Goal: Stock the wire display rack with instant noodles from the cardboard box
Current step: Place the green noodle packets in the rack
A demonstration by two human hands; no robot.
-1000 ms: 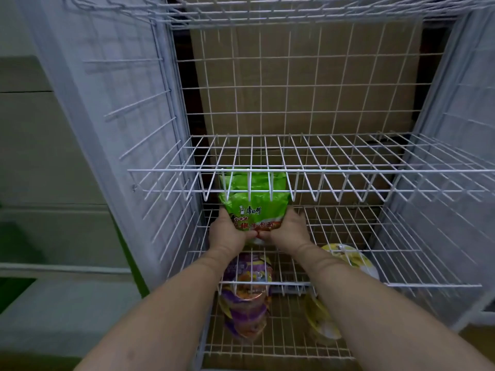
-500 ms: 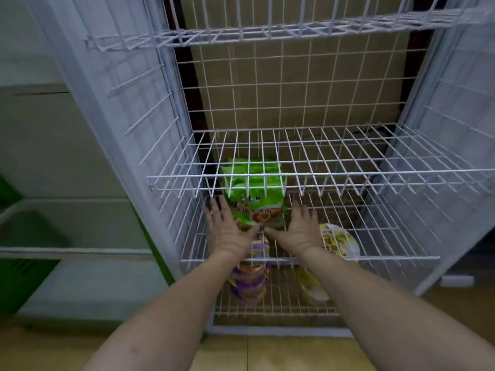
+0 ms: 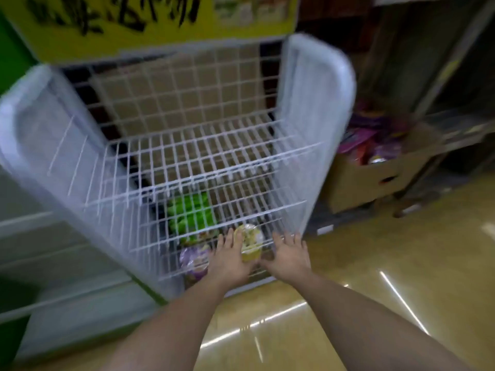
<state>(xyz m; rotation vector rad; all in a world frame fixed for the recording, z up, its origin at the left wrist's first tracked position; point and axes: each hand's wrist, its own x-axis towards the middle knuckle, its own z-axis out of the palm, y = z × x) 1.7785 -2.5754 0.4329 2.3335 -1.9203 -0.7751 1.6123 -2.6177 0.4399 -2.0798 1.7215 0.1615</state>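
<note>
1. Since half a second ago, the view has pulled back and risen. Both hands have left the green pack point(image 3: 191, 218) and drawn back to the near edge of the rack point(image 3: 203, 156). The pack stays on its shelf.
2. Rack, left and centre: one white wire rack with stacked shelves. Blur prevents a sure shelf count.
3. Green pack: one, on a low shelf, seen through the wires, just beyond the hands and to their left. Its long axis seems to run near to far.
4. Purple pack point(image 3: 194, 261): one, on a lower tier, just left of the left hand.
5. Left hand point(image 3: 230, 261): empty, fingers straight and spread, pointing away.
6. Yellow pack point(image 3: 250, 241): one, between the two hands and beside the left fingers. Whether they touch it cannot be told.
7. Right hand point(image 3: 288, 257): empty, fingers wide apart, at the rack's near right corner.
8. Box point(image 3: 375, 170): one cardboard box, open at the top, on the floor to the far right, well apart from both hands. It holds purple packs, too blurred to count. The right hand is nearer to it. Fetching the next noodles likely calls for a turn and reach to the right and away.
</note>
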